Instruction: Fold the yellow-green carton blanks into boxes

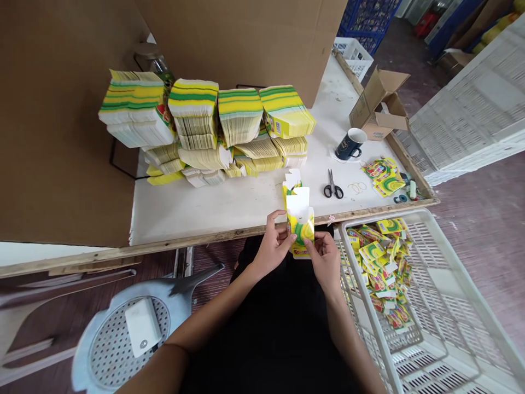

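Note:
Between my two hands, just over the table's front edge, is a yellow and green printed carton (302, 229) with a white flap standing up at its top. My left hand (274, 245) grips its left side, thumb on the printed face. On the right side my right hand (324, 256) pinches the lower part, fingers curled behind. Another carton piece (292, 179) shows directly behind it, partly hidden; whether I hold that one too I cannot tell. Bundled flat cartons (241, 117) are piled in rows at the back of the table.
Black scissors (333, 186), a dark mug (351, 144), rubber bands (356, 188) and loose flat cartons (384, 176) lie to the right. A white crate (441, 246) at my right holds many cartons. A grey stool (96, 328) bearing a white phone-like device (143, 326) stands left. Cardboard sheets (246, 44) rise behind.

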The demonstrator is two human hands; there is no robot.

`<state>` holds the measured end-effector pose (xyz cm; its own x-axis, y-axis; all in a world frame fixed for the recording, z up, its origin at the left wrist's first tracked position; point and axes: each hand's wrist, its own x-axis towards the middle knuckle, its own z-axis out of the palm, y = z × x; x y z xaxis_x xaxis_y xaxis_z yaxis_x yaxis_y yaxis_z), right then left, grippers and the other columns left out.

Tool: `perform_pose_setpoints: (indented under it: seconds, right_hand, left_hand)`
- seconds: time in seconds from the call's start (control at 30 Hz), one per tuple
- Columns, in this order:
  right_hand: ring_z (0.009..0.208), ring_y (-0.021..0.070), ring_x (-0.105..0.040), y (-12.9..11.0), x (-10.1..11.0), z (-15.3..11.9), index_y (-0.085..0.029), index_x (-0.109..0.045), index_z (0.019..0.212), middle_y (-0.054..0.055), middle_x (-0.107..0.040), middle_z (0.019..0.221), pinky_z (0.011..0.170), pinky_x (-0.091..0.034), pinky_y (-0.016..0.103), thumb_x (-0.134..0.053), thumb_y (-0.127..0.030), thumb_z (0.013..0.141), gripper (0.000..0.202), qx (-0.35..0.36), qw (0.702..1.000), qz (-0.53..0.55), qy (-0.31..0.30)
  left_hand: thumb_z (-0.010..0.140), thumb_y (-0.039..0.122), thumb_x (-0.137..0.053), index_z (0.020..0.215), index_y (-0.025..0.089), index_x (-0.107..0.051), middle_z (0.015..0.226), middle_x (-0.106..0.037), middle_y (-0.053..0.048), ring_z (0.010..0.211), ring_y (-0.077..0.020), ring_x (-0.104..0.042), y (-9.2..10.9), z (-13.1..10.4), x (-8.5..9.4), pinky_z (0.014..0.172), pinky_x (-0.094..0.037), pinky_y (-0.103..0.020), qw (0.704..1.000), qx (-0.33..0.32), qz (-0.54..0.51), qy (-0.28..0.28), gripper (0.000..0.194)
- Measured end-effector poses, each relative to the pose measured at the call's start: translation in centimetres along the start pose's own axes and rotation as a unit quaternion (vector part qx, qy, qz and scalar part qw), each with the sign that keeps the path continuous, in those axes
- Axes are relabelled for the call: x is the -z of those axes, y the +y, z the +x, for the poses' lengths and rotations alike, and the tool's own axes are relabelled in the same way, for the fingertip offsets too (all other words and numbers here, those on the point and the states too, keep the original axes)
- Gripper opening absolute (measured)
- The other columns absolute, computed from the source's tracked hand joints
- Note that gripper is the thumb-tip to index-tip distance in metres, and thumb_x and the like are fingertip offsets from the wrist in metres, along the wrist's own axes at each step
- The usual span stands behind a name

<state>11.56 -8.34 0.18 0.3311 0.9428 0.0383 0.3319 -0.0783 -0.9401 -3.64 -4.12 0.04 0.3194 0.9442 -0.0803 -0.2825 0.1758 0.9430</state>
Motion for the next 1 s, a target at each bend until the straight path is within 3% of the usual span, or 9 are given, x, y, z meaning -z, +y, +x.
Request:
perform_pose_setpoints:
  seconds: [0.1, 0.23, 0.3, 0.47, 0.57, 0.7, 0.77, 0.9, 1.0]
  right_hand:
    - [0.063, 0.0137, -0.049, -0.4, 0.3, 0.1, -0.022, -0.064, 0.106, 0.002, -0.066, 0.089, 0.057, -0.041, 0.028, -0.071, -0.042, 0.087, 0.028, 0.009, 1.000, 0.022, -0.011]
    - [0.064, 0.0156, -0.056, -0.8, 1.3, 0.3, -0.026, -0.053, 0.140, 0.004, -0.071, 0.103, 0.058, -0.046, 0.030, -0.075, -0.041, 0.083, 0.062, 0.002, 0.996, 0.046, -0.075]
    - [0.070, 0.0176, -0.061, -0.8, 2.0, 0.4, -0.027, -0.050, 0.145, 0.005, -0.072, 0.105, 0.063, -0.050, 0.031, -0.074, -0.041, 0.084, 0.067, -0.006, 0.992, 0.060, -0.111]
    - [0.068, 0.0174, -0.061, -0.7, 3.9, 0.4, -0.025, -0.053, 0.140, 0.001, -0.068, 0.083, 0.061, -0.050, 0.029, -0.065, -0.042, 0.093, 0.051, -0.013, 0.984, 0.061, -0.167]
    - [0.060, 0.0154, -0.055, -0.7, 4.6, 0.2, -0.024, -0.063, 0.119, -0.002, -0.062, 0.071, 0.054, -0.045, 0.026, -0.063, -0.047, 0.095, 0.033, -0.029, 0.981, 0.048, -0.186]
    - [0.065, 0.0164, -0.056, -0.9, 4.7, 0.0, -0.023, -0.068, 0.091, 0.001, -0.063, 0.077, 0.057, -0.045, 0.028, -0.061, -0.051, 0.095, 0.030, -0.005, 0.987, 0.036, -0.156]
    - [0.075, 0.0194, -0.061, -0.8, 4.4, 0.0, -0.023, -0.070, 0.085, 0.004, -0.066, 0.083, 0.064, -0.048, 0.030, -0.062, -0.050, 0.095, 0.030, 0.028, 0.992, 0.031, -0.123]
    - [0.090, 0.0225, -0.066, -0.3, 3.7, 0.3, -0.024, -0.071, 0.103, 0.009, -0.070, 0.102, 0.077, -0.054, 0.035, -0.066, -0.049, 0.093, 0.027, 0.038, 0.996, 0.056, -0.055]
    - [0.097, 0.0241, -0.066, -0.4, 3.7, 0.7, -0.025, -0.072, 0.113, 0.011, -0.070, 0.110, 0.081, -0.054, 0.038, -0.065, -0.051, 0.093, 0.034, 0.064, 0.997, 0.035, -0.033]
  left_hand:
    - [0.088, 0.041, -0.073, 0.146, 0.025, -0.024, 0.110, -0.074, -0.010, 0.098, -0.0218, -0.074, 0.2, 0.0, 0.0, 0.087, -0.056, -0.033, 1.000, 0.005, 0.003, -0.020, 0.078]
    - [0.086, 0.045, -0.075, 0.152, 0.027, -0.028, 0.119, -0.071, -0.012, 0.105, -0.0255, -0.073, 0.6, -0.1, 0.3, 0.094, -0.056, -0.039, 0.997, 0.027, -0.013, -0.070, 0.082]
    - [0.085, 0.045, -0.076, 0.151, 0.028, -0.034, 0.120, -0.071, -0.013, 0.107, -0.0272, -0.073, 0.9, -0.1, 0.7, 0.095, -0.056, -0.041, 0.994, 0.042, -0.021, -0.100, 0.079]
    - [0.085, 0.042, -0.078, 0.136, 0.027, -0.048, 0.112, -0.072, -0.010, 0.100, -0.0256, -0.073, 1.1, -0.3, 1.6, 0.089, -0.057, -0.038, 0.981, 0.075, -0.037, -0.175, 0.061]
    - [0.082, 0.040, -0.081, 0.125, 0.025, -0.050, 0.101, -0.072, -0.007, 0.091, -0.0221, -0.073, 0.9, -0.6, 1.7, 0.082, -0.056, -0.034, 0.971, 0.100, -0.045, -0.213, 0.055]
    - [0.081, 0.038, -0.082, 0.122, 0.024, -0.048, 0.099, -0.071, -0.006, 0.085, -0.0191, -0.072, 0.7, -0.7, 1.6, 0.078, -0.055, -0.031, 0.960, 0.129, -0.042, -0.244, 0.056]
    - [0.083, 0.038, -0.080, 0.131, 0.026, -0.044, 0.101, -0.071, -0.006, 0.083, -0.0191, -0.073, 0.7, -0.7, 1.4, 0.077, -0.054, -0.031, 0.960, 0.129, -0.035, -0.246, 0.061]
    - [0.084, 0.035, -0.079, 0.153, 0.031, -0.024, 0.111, -0.071, -0.010, 0.090, -0.0211, -0.074, 0.9, -0.5, 1.1, 0.079, -0.055, -0.033, 0.968, 0.107, -0.023, -0.227, 0.088]
    - [0.085, 0.038, -0.078, 0.151, 0.026, -0.035, 0.111, -0.072, -0.012, 0.099, -0.0242, -0.073, 1.1, -0.3, 1.0, 0.082, -0.056, -0.033, 0.972, 0.088, 0.002, -0.219, 0.080]
